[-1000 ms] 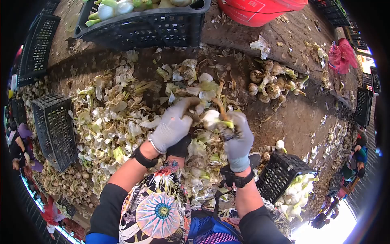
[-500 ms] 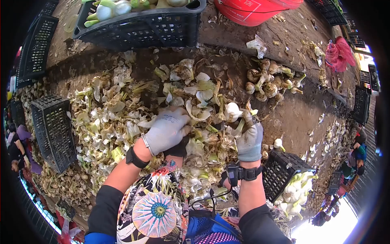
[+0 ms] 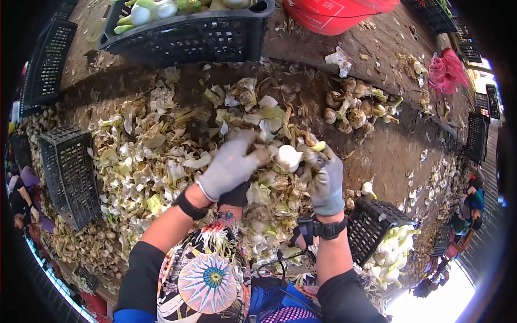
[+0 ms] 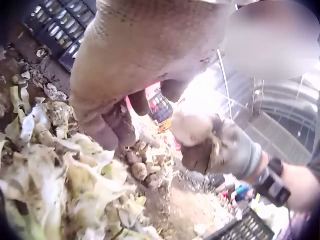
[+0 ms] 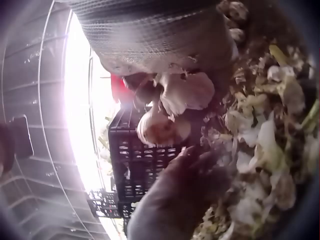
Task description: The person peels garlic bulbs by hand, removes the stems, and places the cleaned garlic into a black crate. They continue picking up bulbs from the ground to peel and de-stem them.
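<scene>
My right hand (image 3: 329,183), in a soiled grey-white work glove, grips a garlic bulb (image 3: 289,159) by its stem end, the white bulb pointing left. In the right wrist view, the bulb (image 5: 159,129) hangs under the glove beside a broad whitish papery layer (image 5: 189,94). My left hand (image 3: 231,164), gloved alike, is just left of the bulb, its thumb toward it and slightly blurred. From the left wrist view, the left hand's fingers (image 4: 117,130) bend loosely with nothing between them. Beneath both hands spreads a heap of garlic peelings (image 3: 269,210).
Untrimmed garlic bulbs (image 3: 358,107) lie in a pile at the right. A black crate (image 3: 188,40) of garlic and a red bucket (image 3: 334,16) stand ahead. A tipped crate (image 3: 371,223) spills white bulbs near my right forearm; another black crate (image 3: 70,175) stands left.
The right hand moved out rightward with the garlic, then slightly back left. My left hand dipped to the peelings, then rose toward the bulb, which now appears whiter and barer than a second ago.
</scene>
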The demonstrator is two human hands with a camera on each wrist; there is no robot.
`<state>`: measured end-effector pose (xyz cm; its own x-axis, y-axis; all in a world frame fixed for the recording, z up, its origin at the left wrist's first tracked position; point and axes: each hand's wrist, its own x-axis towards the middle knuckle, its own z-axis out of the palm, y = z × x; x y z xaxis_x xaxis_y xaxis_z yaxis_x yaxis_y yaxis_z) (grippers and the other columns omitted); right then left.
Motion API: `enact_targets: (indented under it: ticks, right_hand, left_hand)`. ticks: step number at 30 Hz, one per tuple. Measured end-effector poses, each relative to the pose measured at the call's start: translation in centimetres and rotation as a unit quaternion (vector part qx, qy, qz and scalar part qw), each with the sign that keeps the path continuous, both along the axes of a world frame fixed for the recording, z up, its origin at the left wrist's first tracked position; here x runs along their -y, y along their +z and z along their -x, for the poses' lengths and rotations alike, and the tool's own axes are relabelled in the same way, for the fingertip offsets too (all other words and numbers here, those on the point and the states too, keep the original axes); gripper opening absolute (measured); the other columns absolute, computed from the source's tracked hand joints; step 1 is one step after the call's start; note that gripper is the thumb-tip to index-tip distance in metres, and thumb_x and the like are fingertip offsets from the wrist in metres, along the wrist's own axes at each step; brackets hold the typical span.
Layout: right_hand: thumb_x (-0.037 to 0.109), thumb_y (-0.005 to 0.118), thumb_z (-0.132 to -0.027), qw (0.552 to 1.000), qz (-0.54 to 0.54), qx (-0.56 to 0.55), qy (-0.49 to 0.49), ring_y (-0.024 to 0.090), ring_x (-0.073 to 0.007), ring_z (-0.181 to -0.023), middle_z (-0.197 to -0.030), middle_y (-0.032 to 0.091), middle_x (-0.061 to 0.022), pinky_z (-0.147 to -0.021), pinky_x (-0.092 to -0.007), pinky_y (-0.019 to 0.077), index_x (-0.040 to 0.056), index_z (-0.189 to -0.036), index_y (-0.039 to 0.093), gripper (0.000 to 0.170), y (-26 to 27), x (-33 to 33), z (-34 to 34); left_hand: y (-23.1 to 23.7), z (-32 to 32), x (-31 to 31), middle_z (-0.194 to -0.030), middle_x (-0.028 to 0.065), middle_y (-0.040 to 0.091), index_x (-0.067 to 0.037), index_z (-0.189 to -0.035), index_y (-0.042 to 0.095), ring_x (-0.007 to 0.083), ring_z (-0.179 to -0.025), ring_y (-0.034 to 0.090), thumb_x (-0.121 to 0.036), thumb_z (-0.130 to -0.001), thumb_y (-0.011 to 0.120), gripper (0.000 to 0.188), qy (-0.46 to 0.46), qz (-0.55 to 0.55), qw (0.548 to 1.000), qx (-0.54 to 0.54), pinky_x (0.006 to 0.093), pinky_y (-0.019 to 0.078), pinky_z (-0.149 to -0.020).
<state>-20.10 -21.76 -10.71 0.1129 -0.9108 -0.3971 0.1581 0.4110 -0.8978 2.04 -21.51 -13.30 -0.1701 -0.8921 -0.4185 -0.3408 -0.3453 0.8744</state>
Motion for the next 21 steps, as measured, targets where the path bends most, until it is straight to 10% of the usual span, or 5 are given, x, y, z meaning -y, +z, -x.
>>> enact_targets:
  ticks: [5,7,10,15,21]
  right_hand:
    - [0.018,0.067,-0.093,0.996,-0.039,-0.058,0.047,0.064,-0.0116,-0.089,-0.102,0.068,-0.0072,-0.076,-0.0261,0.053,-0.0055,-0.125,0.059,0.041,0.0,1.9,-1.5]
    - [0.019,0.066,-0.094,0.982,-0.119,0.116,-0.095,0.064,-0.0122,-0.074,-0.099,0.068,-0.0083,-0.07,-0.0255,0.0529,-0.0026,-0.121,0.062,0.035,-0.4,2.0,-1.1]
    - [0.031,0.064,-0.097,0.983,-0.146,-0.057,-0.098,0.056,-0.0109,-0.055,-0.078,0.067,-0.004,-0.058,-0.0233,0.0465,0.002,-0.102,0.07,0.03,-1.4,0.4,-1.4]
    - [0.042,0.061,-0.098,0.971,-0.125,-0.2,0.032,0.052,-0.006,-0.059,-0.066,0.063,0.0026,-0.055,-0.0227,0.0381,0.0034,-0.087,0.072,0.042,-3.7,-2.3,-3.5]
    - [0.02,0.061,-0.094,0.975,-0.087,-0.201,0.037,0.058,-0.0106,-0.073,-0.078,0.067,-0.0054,-0.068,-0.0261,0.0477,-0.0069,-0.105,0.069,0.03,-3.3,-2.1,-4.2]
  left_hand:
    - [3.2,-0.3,2.6,-0.107,0.0089,0.068,0.002,-0.123,0.06,0.0142,-0.098,0.063,-0.023,-0.095,0.057,0.038,-0.048,-0.122,0.974,-0.184,0.0293,0.0499,-0.087]
    - [3.2,-0.1,2.6,-0.11,0.0086,0.067,0.002,-0.125,0.058,0.0138,-0.1,0.063,-0.022,-0.095,0.056,0.039,-0.043,-0.161,0.964,-0.209,0.029,0.0494,-0.089]
    - [1.8,0.2,1.5,-0.12,0.008,0.063,0.003,-0.134,0.049,0.0133,-0.103,0.062,-0.017,-0.096,0.056,0.043,0.098,-0.115,0.951,-0.27,0.0286,0.0498,-0.091]
    - [1.3,1.6,0.7,-0.111,0.0078,0.066,0.002,-0.126,0.055,0.0118,-0.097,0.063,-0.016,-0.095,0.062,0.037,0.155,-0.118,0.952,-0.234,0.0275,0.0506,-0.086]
    - [-0.1,1.5,0.0,-0.099,0.0056,0.068,0.001,-0.109,0.06,0.0105,-0.087,0.063,-0.016,-0.092,0.068,0.026,0.175,-0.076,0.97,-0.154,0.026,0.0507,-0.08]
